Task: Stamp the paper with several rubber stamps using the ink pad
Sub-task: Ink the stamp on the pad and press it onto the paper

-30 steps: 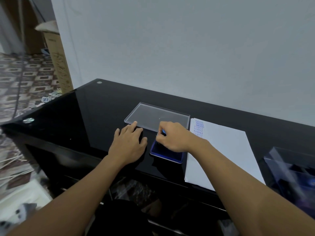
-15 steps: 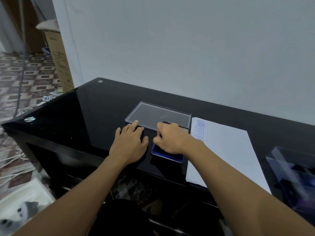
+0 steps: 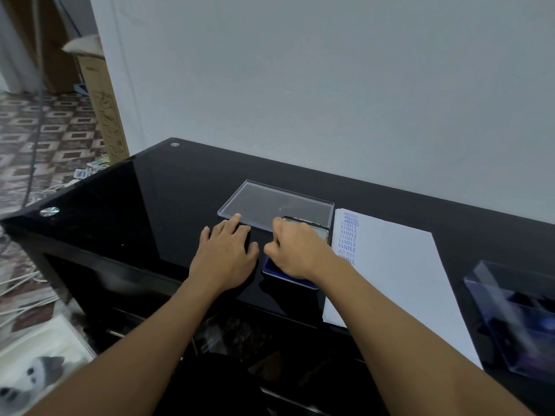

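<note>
Since the frame a second ago, the right hand (image 3: 300, 253) has been rolling slightly toward the paper side above the ink pad (image 3: 279, 274), and the pad's raised lid (image 3: 319, 234) is now showing behind the knuckles; the left hand (image 3: 228, 256) has not been shifting. Head view, the only one I am getting: the left hand is lying flat on the black glass table (image 3: 150, 205), fingers straight and spread, holding nothing, with the longest fingertip reaching the near edge of a clear plastic tray (image 3: 279, 202). The right hand is hovering low over the pad with its fingers curled together and pointing down. Whatever they may be pinching is hidden under the hand, so I cannot tell whether they are clamped on a stamp. The blue pad is sitting between the left hand and the paper (image 3: 396, 280), just beside the sheet's left edge. The sheet is lying flat, to the right of the pad. Progress: a column of blue impressions (image 3: 348, 235) is already running down the sheet's far-left corner, reading AMENDED, then SAMPLE several times, then a fainter AIR MAIL. I am judging three kinds of stamp as used and this as an inking step. Most of the sheet is blank, so more impressions are remaining. A clear box (image 3: 510, 319) at the right edge is holding dark shapes, too blurred to identify.
</note>
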A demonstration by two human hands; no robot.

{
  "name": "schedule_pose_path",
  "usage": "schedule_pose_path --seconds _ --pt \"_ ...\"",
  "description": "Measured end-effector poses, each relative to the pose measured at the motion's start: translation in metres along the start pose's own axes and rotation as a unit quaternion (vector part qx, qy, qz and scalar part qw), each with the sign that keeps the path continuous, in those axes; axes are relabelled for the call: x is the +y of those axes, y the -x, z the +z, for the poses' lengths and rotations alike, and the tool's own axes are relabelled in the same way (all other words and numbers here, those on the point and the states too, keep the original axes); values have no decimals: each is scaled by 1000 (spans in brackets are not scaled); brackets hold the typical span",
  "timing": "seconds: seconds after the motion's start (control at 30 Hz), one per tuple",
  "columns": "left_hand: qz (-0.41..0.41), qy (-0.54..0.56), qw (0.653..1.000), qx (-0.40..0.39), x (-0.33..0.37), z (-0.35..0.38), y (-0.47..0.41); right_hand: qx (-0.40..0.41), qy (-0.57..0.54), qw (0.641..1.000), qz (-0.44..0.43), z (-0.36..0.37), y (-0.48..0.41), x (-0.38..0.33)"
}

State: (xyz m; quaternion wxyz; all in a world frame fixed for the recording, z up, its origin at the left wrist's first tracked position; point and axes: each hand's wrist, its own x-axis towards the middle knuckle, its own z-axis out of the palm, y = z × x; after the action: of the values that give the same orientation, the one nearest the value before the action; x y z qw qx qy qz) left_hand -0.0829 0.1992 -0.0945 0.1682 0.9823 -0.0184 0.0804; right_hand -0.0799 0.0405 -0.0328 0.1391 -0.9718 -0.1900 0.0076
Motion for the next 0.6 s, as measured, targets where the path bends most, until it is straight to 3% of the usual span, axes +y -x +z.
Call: schedule_pose_path --seconds 0.6 --pt "2 -2 1000 4 0 1 0 8 -1 1000 -8 4 -5 1"
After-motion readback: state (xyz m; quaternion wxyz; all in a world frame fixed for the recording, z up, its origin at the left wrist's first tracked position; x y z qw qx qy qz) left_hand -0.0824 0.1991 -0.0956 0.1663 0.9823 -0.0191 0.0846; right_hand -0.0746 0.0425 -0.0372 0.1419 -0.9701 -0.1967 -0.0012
